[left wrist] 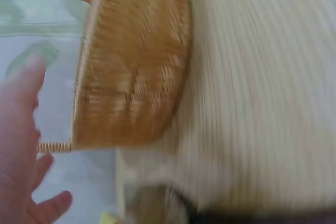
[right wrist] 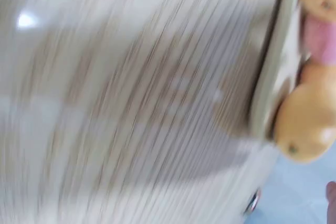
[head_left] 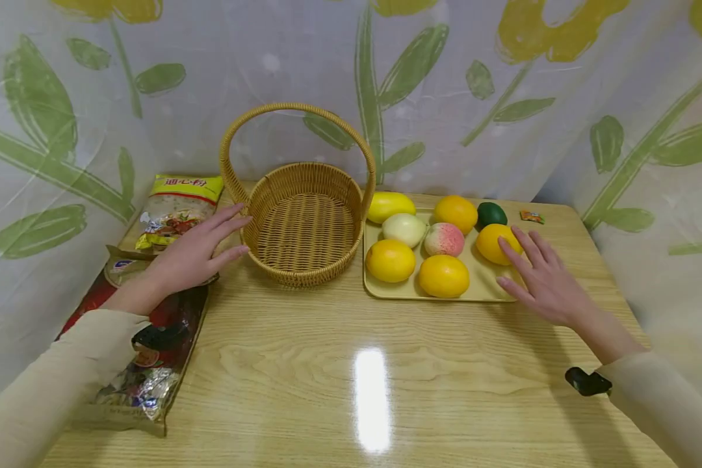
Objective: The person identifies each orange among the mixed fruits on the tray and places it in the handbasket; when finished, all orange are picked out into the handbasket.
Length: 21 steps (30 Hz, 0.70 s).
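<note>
My left hand [head_left: 190, 253] is held out at the left side of a round wicker basket [head_left: 297, 278] with a tall handle, fingers spread and fairly straight. In the left wrist view the hand [left wrist: 21, 145] appears beside the blurred basket [left wrist: 131, 66]; contact cannot be told. On the right, a beige tray [head_left: 485, 284] bears several fruits, among them a pink-and-white peach [head_left: 444, 240]. My right hand [head_left: 544, 286] extends over the tray's right end, its fingers overlapping a yellow-orange fruit [head_left: 493, 244]. Whether they touch it is unclear. Only a fingertip [right wrist: 332, 198] shows in the right wrist view.
A clear-and-yellow food packet [head_left: 178, 207] stands at the back left. Nearer lies a large dark red bag [head_left: 169, 364], partly under my left arm. Behind the tray's right end is a small orange-green wrapper [head_left: 532, 216]. A flower-printed curtain [head_left: 304, 58] encloses the table.
</note>
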Tool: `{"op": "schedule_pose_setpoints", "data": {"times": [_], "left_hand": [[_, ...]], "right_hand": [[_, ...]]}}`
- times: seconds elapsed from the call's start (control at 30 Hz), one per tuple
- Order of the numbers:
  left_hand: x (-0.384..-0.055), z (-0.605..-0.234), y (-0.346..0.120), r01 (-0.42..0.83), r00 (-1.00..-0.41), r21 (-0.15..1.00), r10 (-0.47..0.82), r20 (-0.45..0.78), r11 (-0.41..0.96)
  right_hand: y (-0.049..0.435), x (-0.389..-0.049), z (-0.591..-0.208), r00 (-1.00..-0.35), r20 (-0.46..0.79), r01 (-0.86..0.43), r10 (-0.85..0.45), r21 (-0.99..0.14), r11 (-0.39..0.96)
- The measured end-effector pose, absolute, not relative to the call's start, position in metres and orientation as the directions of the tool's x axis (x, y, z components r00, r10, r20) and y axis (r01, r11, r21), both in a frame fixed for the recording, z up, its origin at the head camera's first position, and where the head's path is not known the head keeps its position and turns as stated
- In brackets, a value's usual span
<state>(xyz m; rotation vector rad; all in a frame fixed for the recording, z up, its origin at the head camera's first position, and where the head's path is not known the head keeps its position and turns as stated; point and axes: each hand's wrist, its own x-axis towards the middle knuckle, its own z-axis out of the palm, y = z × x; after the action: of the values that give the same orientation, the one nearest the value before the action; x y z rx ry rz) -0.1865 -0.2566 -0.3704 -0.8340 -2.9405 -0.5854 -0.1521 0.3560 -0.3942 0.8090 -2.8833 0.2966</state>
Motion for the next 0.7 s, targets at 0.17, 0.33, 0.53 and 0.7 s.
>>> {"op": "schedule_pose_setpoints", "data": {"times": [0.17,0.33,0.53,0.7], "left_hand": [[-0.184,-0.377,-0.246,0.314,-0.946,0.668,0.283,0.159,0.674],[-0.189,-0.383,-0.248,0.133,-0.971,0.788,0.238,-0.017,0.602],[-0.198,-0.39,-0.248,0.012,-0.963,0.865,0.24,-0.126,0.502],[-0.202,-0.395,-0.25,-0.028,-0.96,0.916,0.245,-0.136,0.399]], "right_hand": [[0.331,-0.144,-0.386,-0.886,0.196,-0.464,-0.42,-0.353,0.813],[0.309,-0.136,-0.379,-0.923,0.133,-0.374,-0.362,-0.542,0.753],[0.295,-0.132,-0.377,-0.948,0.077,-0.28,-0.31,-0.67,0.688],[0.288,-0.133,-0.378,-0.955,0.019,-0.2,-0.296,-0.777,0.597]]}}
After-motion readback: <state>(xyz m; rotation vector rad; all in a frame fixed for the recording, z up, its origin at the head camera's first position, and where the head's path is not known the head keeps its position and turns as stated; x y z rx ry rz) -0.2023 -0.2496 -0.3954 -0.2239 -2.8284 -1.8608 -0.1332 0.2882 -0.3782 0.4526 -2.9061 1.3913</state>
